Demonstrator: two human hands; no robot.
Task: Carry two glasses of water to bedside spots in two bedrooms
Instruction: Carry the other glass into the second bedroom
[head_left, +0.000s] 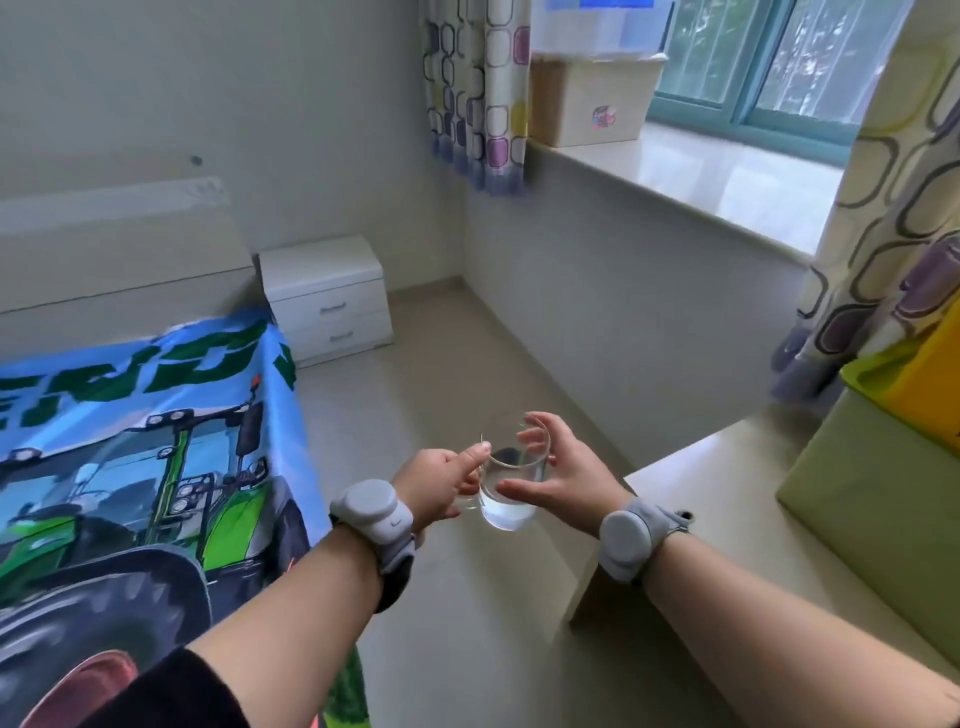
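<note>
A clear glass mug of water (511, 493) is held in front of me at waist height, over the floor between the bed and a desk. My left hand (441, 480) grips its handle, thumb on the rim. My right hand (558, 475) cups the glass's right side with fingers spread around it; whether it is touching is unclear. The white two-drawer bedside cabinet (327, 296) stands ahead at the far left, beside the bed's headboard (119, 260). Only one glass is in view.
The bed with a blue tractor cover (140, 441) fills the left. A pale desk (727, 545) with green and yellow boxes (883, 499) is on the right. A window sill (701, 176) with a box and patterned curtains lies ahead. Beige floor runs between bed and wall.
</note>
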